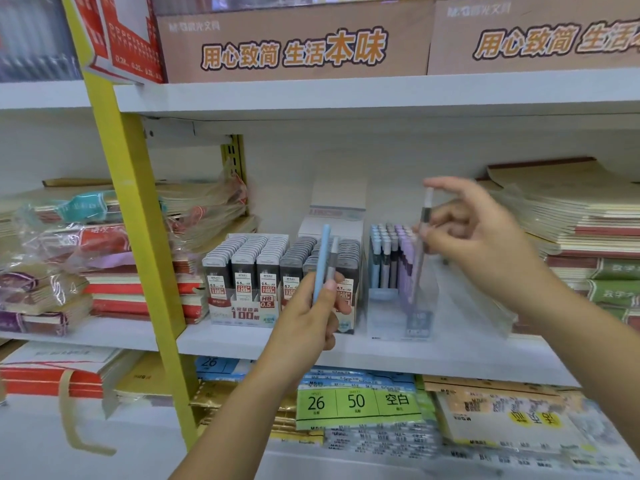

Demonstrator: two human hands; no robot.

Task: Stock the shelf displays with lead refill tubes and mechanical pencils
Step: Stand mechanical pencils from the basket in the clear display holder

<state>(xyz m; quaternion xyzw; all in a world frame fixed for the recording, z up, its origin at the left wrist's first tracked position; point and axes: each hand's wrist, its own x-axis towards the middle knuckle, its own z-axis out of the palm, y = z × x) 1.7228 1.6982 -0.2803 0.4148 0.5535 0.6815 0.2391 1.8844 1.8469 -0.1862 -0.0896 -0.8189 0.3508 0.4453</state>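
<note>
Nearest the camera, the lower shelf [346,462] carried flat packs of paper, among them a green-labelled pack [356,403] marked 26 and 50. Above these, the left hand [311,320] was raised in front of the middle shelf [263,344], its fingers closed round two mechanical pencils held upright: a blue pencil [321,265] and a grey pencil [333,261] just beside it. The right hand [485,244] was further right and a little higher, thumb and fingers pinched on a lilac pencil [420,244] that stood nearly upright, while the remaining fingers were spread loosely. The pencil's lower end reached down into the clear pencil box [401,313], which stood on the middle shelf close to its front edge. Inside that box, blue, grey and lilac pencils [388,251] stood upright in rows toward its back. Touching its left side sat the lead refill display [249,306], its tubes [263,258] packed in neat columns, partly hidden by the left hand. A white box [337,202] stood behind, against the back wall. Stacks of notebooks [588,223] lay toward the shelf's right end, and bagged notebooks [52,271] lay left of the yellow upright [138,216]. On the top shelf [346,95] rested two brown cartons [294,46].
</note>
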